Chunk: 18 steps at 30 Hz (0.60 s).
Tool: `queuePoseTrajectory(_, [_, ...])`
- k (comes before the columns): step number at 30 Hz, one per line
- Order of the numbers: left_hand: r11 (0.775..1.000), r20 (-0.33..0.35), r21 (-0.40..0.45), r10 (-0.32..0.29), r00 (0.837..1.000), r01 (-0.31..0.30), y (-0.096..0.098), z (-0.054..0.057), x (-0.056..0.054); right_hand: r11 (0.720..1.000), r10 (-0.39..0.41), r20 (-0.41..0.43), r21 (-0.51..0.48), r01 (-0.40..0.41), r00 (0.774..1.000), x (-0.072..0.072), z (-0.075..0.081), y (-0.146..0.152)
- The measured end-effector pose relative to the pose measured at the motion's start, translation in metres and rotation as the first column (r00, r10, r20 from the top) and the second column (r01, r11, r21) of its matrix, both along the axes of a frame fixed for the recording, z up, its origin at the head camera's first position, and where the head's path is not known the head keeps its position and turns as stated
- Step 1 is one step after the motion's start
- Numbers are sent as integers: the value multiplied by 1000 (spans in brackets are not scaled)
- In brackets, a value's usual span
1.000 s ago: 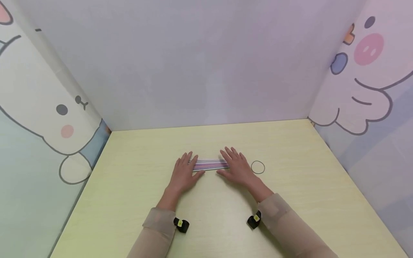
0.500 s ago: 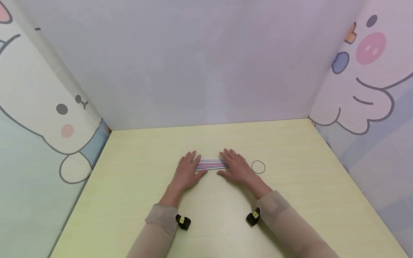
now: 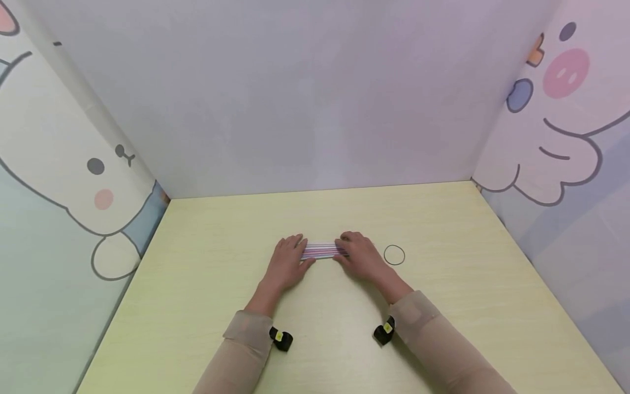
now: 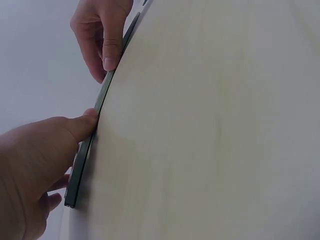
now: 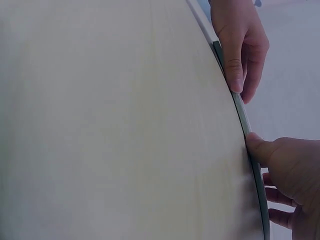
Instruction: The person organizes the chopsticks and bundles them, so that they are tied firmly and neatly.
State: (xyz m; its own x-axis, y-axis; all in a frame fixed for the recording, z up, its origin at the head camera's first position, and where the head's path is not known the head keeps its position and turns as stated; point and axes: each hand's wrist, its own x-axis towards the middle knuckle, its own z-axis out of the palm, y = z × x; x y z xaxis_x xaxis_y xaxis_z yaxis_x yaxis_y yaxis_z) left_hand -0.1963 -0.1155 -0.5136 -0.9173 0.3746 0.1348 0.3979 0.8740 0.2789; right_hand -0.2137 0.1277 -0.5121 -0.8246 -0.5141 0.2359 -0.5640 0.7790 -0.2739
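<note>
Several thin, pencil-like coloured sticks (image 3: 321, 251) lie side by side in a flat row on the table, running left to right. My left hand (image 3: 287, 265) holds the row's left end, thumb at the near side and fingers over the far side. At the other end, my right hand (image 3: 363, 257) grips with curled fingers, its thumb against the near edge. In the left wrist view the nearest stick (image 4: 82, 162) is dark green, and both thumbs press on it. Both ends of the row are partly hidden under the hands in the head view.
A thin dark ring (image 3: 384, 255), like a hair tie, lies just right of my right hand. The pale wooden table (image 3: 325, 339) ends at a plain back wall (image 3: 315, 109). Side walls with cartoon animals stand left and right.
My left hand has shifted slightly right along the sticks. The right hand's fingers, straighter before, have curled over the row. The ring has stayed in place on the table.
</note>
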Motion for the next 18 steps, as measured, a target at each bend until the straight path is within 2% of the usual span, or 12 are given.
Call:
queuePoseTrajectory(7, [998, -57, 60, -18, 998, 22, 2, 0, -1, 999, 2, -11, -38, -2, 1000, 0, 3, -2])
queuePoseTrajectory(12, [998, -44, 61, -19, 999, 22, 2, 1, -2, 999, -10, 10, -38, 10, 1000, 1, 4, -1])
queuePoseTrajectory(18, [999, -32, 21, -32, 999, 32, 1, 6, -1, 999, -6, 18, -38, 7, 1000, 0, 2, 0])
